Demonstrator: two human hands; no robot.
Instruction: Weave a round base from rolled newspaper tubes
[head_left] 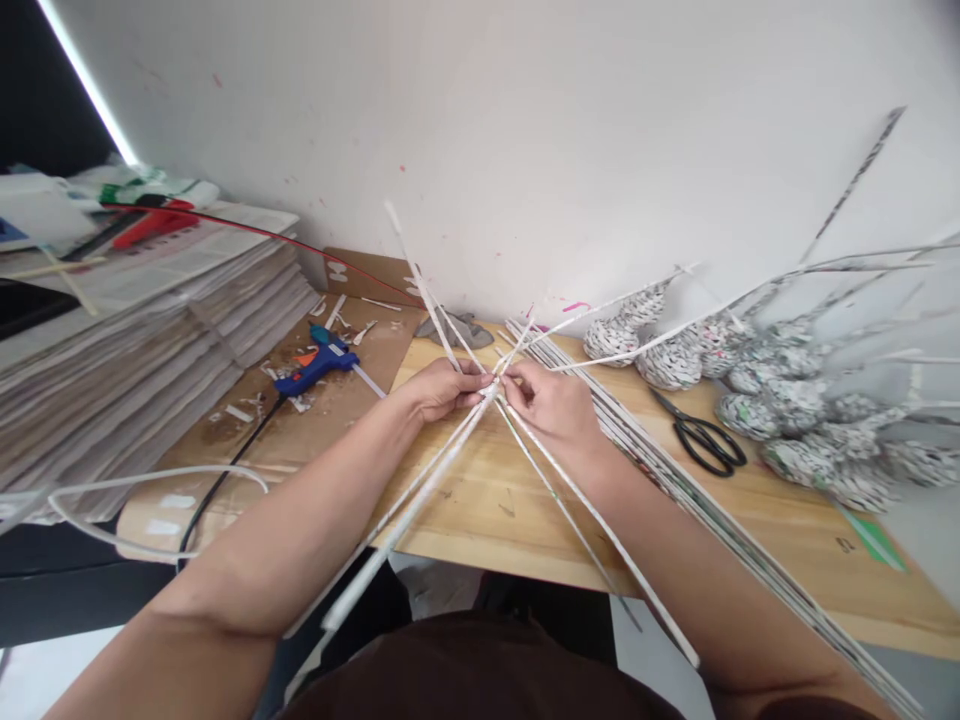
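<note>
Far L: newspaper stack [202, 330], w/ odds and ends on top. Next along, blue glue gun [315, 365] lying on brown board [315, 430] among paper scraps, clear stick poking out its back end, black cord running near-ward; no hand on it. Grey cloth [469, 330] far side, by the wall.

Center: L hand [446, 388] pinching the paper rods [491, 392] at their crossing, thumb + fingers on its L side. Rods fan out star-like: some far L, some far R, pairs running near L and near R past the table edge. Crossing is held just above wooden table [480, 520], mid-scene, b/w both hands. R hand [555, 405] also pinching at the crossing from R, fingers curled, tips almost meeting L's. Exact fingertip contact too small to tell.

R of that: bundle of loose rods [637, 440] lying diag., far to near R, partly under R forearm. Then black scissors [681, 420], untouched, and a group of woven paper pieces [802, 400] far R, w/ long ends sticking up.

Step in hand, prob.: lining up/securing the rods where they cross. Next move calls for, imo: one hand keeping the center tight so spokes don't slip, other free to adjust one rod at a time, w/o bumping long ends.
</note>
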